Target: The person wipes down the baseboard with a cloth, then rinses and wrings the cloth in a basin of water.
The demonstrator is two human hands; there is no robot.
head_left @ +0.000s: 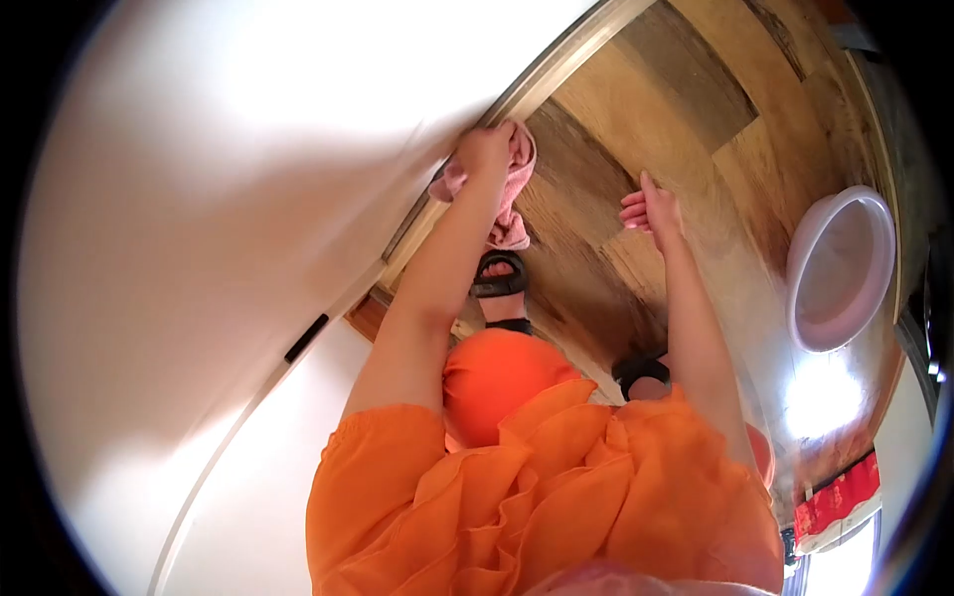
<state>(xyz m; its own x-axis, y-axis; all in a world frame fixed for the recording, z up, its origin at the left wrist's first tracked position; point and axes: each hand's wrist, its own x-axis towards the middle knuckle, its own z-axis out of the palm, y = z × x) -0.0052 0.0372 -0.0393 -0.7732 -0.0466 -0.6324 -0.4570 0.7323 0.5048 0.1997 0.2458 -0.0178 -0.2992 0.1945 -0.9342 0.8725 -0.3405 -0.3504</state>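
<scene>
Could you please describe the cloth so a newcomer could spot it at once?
From the large white surface, move to the pale strip bordering the plank floor. There the left hand holds the cloth: rumpled and pink, unlike the orange clothing and the smooth, pale basin.

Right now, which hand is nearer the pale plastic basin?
Right. The right hand is between the basin and the left hand, touching neither; the left is farther away, holding the pink cloth.
</scene>
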